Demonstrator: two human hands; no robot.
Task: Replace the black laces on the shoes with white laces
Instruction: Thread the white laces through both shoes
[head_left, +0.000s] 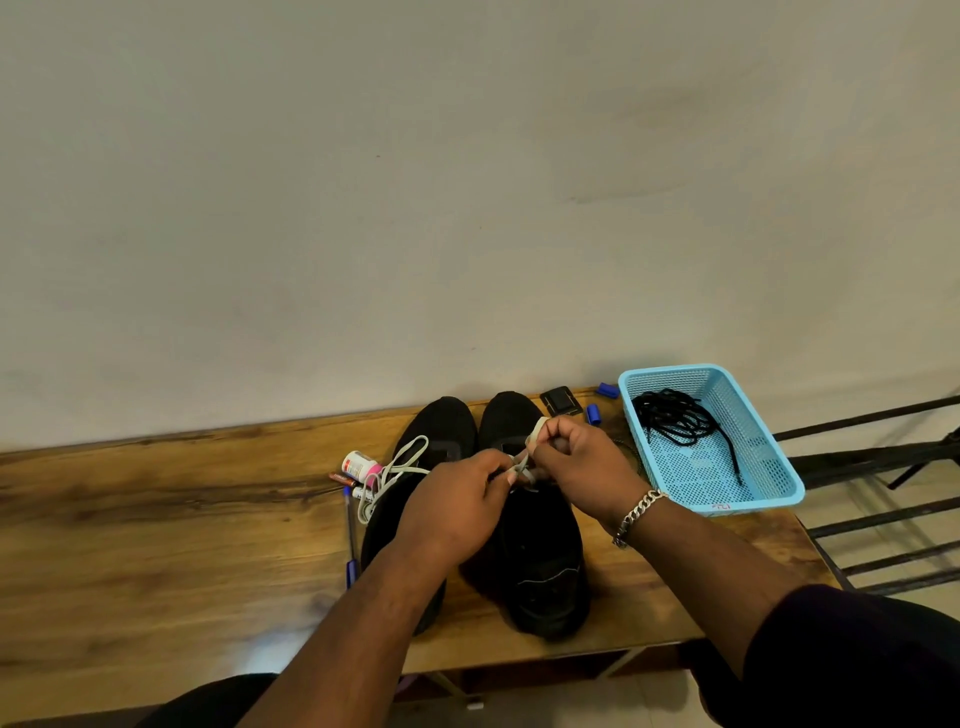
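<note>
Two black shoes stand side by side on the wooden table, toes toward the wall. The left shoe (441, 423) carries a tied white lace (402, 462) whose loops hang off its left side. Over the right shoe (540, 561), my left hand (457, 512) and my right hand (576, 460) each pinch part of another white lace (535, 434) above the eyelets. A loop of it wraps over my right fingers. The black laces (675, 415) lie heaped in a light blue basket (763, 493) at the right.
Left of the shoes lie a small white bottle with a pink cap (359, 464), batteries (343, 478) and a blue pen (350, 535). A black square item (561, 401) and two blue caps (594, 414) sit behind the shoes. Dark metal bars (883, 519) stand right of the table (156, 519).
</note>
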